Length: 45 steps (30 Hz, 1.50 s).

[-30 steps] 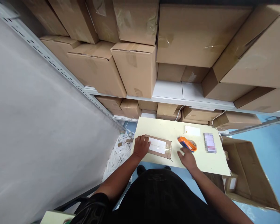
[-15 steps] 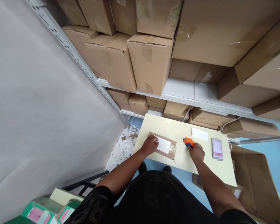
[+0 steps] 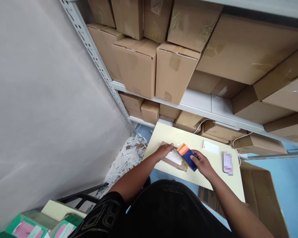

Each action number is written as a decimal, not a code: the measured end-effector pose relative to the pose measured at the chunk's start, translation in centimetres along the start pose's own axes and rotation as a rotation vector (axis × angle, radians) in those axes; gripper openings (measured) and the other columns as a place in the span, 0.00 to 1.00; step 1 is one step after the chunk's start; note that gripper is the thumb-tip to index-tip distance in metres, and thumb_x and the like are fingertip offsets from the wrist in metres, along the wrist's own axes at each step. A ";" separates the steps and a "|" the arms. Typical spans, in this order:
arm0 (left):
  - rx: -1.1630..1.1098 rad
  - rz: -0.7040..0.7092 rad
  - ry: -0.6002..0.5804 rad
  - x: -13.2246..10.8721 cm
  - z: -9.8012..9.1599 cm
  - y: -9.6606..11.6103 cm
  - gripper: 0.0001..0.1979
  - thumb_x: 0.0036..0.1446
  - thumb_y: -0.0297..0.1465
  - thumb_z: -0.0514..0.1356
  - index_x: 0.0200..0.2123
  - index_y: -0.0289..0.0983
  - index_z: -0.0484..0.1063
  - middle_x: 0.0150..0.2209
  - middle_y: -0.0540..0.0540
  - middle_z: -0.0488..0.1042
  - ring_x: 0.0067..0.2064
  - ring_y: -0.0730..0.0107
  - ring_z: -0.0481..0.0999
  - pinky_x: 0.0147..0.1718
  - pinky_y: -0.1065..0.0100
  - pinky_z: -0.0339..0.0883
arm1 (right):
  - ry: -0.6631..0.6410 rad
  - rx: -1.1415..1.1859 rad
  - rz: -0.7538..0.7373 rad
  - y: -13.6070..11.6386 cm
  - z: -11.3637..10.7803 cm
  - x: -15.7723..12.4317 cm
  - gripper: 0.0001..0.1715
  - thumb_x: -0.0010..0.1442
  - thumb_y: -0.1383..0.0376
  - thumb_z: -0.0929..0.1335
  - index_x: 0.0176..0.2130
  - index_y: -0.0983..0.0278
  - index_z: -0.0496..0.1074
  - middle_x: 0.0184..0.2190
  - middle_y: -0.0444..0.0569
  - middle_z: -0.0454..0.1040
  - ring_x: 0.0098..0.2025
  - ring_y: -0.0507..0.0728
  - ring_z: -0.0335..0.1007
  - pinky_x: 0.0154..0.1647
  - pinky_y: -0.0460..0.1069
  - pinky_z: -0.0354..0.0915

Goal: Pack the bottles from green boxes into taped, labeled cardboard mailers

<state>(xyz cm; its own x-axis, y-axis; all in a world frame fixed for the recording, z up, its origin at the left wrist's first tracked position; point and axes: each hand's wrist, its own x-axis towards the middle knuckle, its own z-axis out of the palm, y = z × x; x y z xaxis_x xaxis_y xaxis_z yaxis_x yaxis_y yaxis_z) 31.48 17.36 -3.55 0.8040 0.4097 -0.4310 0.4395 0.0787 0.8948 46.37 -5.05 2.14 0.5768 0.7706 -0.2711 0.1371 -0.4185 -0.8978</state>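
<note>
A flat brown cardboard parcel [image 3: 173, 163] with a white label [image 3: 174, 157] and shiny clear tape lies on the pale table [image 3: 161, 132]. My left hand [image 3: 164, 151] is at the parcel's far left edge with its fingertips pinched together; what sits between them is too small to make out. My right hand [image 3: 201, 162] grips an orange and blue tape dispenser [image 3: 188, 157], tilted above the parcel's right part and close to my left fingertips. The dispenser hides some of the label and parcel.
A white card-like piece [image 3: 210, 147] and a blurred-out phone-shaped item [image 3: 227, 163] lie on the table's right side. Shelves behind hold stacked cardboard boxes [image 3: 135, 66]. A large open carton [image 3: 258, 191] stands at right, and shredded paper [image 3: 125, 158] covers the floor at left.
My right hand has brought the tape dispenser leftward from the table's middle to above the parcel. My left hand has shifted slightly toward the parcel's far edge. The view has turned a little.
</note>
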 end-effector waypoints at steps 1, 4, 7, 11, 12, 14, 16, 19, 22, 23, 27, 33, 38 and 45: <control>-0.107 -0.040 -0.020 0.0 -0.2 0.1 0.31 0.65 0.56 0.51 0.41 0.36 0.79 0.41 0.42 0.81 0.45 0.57 0.78 0.46 0.62 0.68 | -0.043 0.002 -0.018 -0.7 1.2 0.6 0.28 0.63 0.47 0.68 0.53 0.61 0.75 0.46 0.52 0.81 0.46 0.62 0.77 0.47 0.53 0.70; -0.319 -0.063 -0.034 -0.3 -0.7 0.3 0.32 0.60 0.59 0.56 0.43 0.34 0.78 0.46 0.41 0.80 0.48 0.57 0.78 0.47 0.62 0.69 | -0.105 -0.062 -0.037 -1.6 3.7 2.4 0.24 0.63 0.49 0.67 0.51 0.60 0.75 0.46 0.49 0.81 0.47 0.62 0.77 0.50 0.53 0.69; -0.367 -0.019 -0.023 -0.5 -0.9 0.1 0.31 0.55 0.58 0.62 0.41 0.33 0.79 0.46 0.41 0.79 0.47 0.59 0.78 0.47 0.62 0.70 | -0.096 -0.150 -0.026 -1.4 4.6 3.3 0.22 0.63 0.50 0.67 0.50 0.59 0.75 0.46 0.47 0.81 0.48 0.61 0.77 0.50 0.52 0.69; -0.417 -0.010 -0.004 -0.5 -1.1 -0.2 0.30 0.55 0.57 0.63 0.39 0.33 0.78 0.42 0.42 0.79 0.45 0.61 0.78 0.47 0.61 0.72 | -0.063 -0.219 -0.023 -1.3 4.8 3.8 0.21 0.62 0.51 0.66 0.48 0.58 0.77 0.42 0.46 0.82 0.44 0.61 0.78 0.45 0.52 0.69; -0.447 -0.017 -0.005 -0.4 -1.2 -0.3 0.29 0.56 0.56 0.63 0.39 0.33 0.78 0.41 0.42 0.79 0.45 0.61 0.79 0.47 0.61 0.72 | -0.052 -0.237 -0.023 -1.3 4.9 3.9 0.20 0.61 0.51 0.66 0.47 0.58 0.77 0.41 0.46 0.83 0.42 0.61 0.78 0.44 0.52 0.69; -0.488 -0.033 -0.014 -0.3 -1.4 -0.5 0.27 0.55 0.53 0.65 0.38 0.33 0.78 0.40 0.41 0.80 0.43 0.61 0.79 0.46 0.61 0.73 | -0.029 -0.286 -0.020 -1.6 5.1 4.2 0.20 0.60 0.52 0.66 0.46 0.57 0.78 0.39 0.45 0.83 0.40 0.60 0.78 0.42 0.51 0.69; -0.469 -0.060 -0.007 -0.2 -1.6 -0.6 0.22 0.53 0.49 0.69 0.34 0.33 0.78 0.37 0.42 0.80 0.41 0.63 0.79 0.44 0.62 0.73 | -0.007 -0.349 -0.011 -2.0 5.3 4.4 0.19 0.60 0.53 0.66 0.46 0.57 0.78 0.38 0.44 0.83 0.38 0.60 0.78 0.40 0.51 0.68; -0.390 -0.080 0.015 0.2 -1.6 -0.8 0.19 0.53 0.46 0.69 0.31 0.33 0.78 0.33 0.44 0.79 0.34 0.67 0.78 0.40 0.64 0.73 | 0.000 -0.450 -0.013 -2.5 5.2 4.4 0.19 0.61 0.51 0.66 0.46 0.56 0.79 0.35 0.44 0.82 0.35 0.59 0.77 0.38 0.51 0.66; -0.344 -0.049 0.017 0.5 -1.4 -1.1 0.21 0.55 0.47 0.67 0.33 0.33 0.78 0.31 0.45 0.79 0.30 0.70 0.75 0.36 0.65 0.73 | 0.008 -0.506 -0.016 -2.7 4.3 3.5 0.22 0.62 0.47 0.66 0.46 0.55 0.79 0.34 0.45 0.82 0.35 0.60 0.78 0.37 0.51 0.67; -0.338 -0.037 0.022 0.6 -1.4 -1.2 0.21 0.56 0.48 0.65 0.33 0.33 0.77 0.32 0.45 0.79 0.29 0.71 0.74 0.34 0.66 0.72 | 0.018 -0.518 -0.006 -2.6 3.9 3.1 0.22 0.62 0.46 0.66 0.46 0.55 0.79 0.34 0.45 0.83 0.35 0.60 0.78 0.37 0.51 0.67; -0.241 -0.002 0.114 0.0 -2.7 -1.3 0.22 0.62 0.48 0.58 0.30 0.35 0.75 0.29 0.45 0.78 0.25 0.71 0.72 0.28 0.68 0.68 | 0.030 -0.564 0.041 -1.8 2.7 1.1 0.23 0.63 0.45 0.65 0.46 0.54 0.80 0.35 0.46 0.83 0.37 0.62 0.79 0.38 0.52 0.68; 0.095 0.095 0.324 -1.5 -6.0 -2.1 0.20 0.65 0.46 0.55 0.28 0.38 0.75 0.27 0.48 0.78 0.27 0.67 0.77 0.31 0.67 0.67 | 0.020 -0.617 -0.002 -1.6 4.0 1.1 0.25 0.64 0.44 0.65 0.49 0.54 0.79 0.37 0.48 0.84 0.38 0.63 0.80 0.41 0.52 0.68; 0.074 0.040 0.416 -0.8 -6.0 -4.3 0.19 0.65 0.43 0.55 0.28 0.38 0.74 0.30 0.46 0.79 0.30 0.66 0.78 0.33 0.66 0.69 | -0.006 -0.724 0.012 -2.4 5.1 2.9 0.26 0.66 0.43 0.63 0.50 0.53 0.79 0.36 0.48 0.83 0.39 0.63 0.79 0.38 0.51 0.67; -0.068 0.232 0.325 -0.2 -5.9 -3.4 0.22 0.67 0.48 0.52 0.36 0.36 0.76 0.48 0.40 0.80 0.40 0.66 0.79 0.36 0.66 0.73 | 0.010 -0.726 0.019 -2.1 4.9 3.4 0.25 0.66 0.44 0.64 0.51 0.53 0.79 0.38 0.48 0.83 0.40 0.63 0.79 0.40 0.52 0.68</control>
<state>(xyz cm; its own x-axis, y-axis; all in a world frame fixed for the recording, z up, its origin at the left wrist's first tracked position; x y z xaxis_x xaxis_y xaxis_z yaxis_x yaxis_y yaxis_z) 27.42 22.35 -5.80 0.7053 0.6891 -0.1667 0.2251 0.0054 0.9743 44.11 0.78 1.44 0.5909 0.7573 -0.2781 0.6252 -0.6478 -0.4353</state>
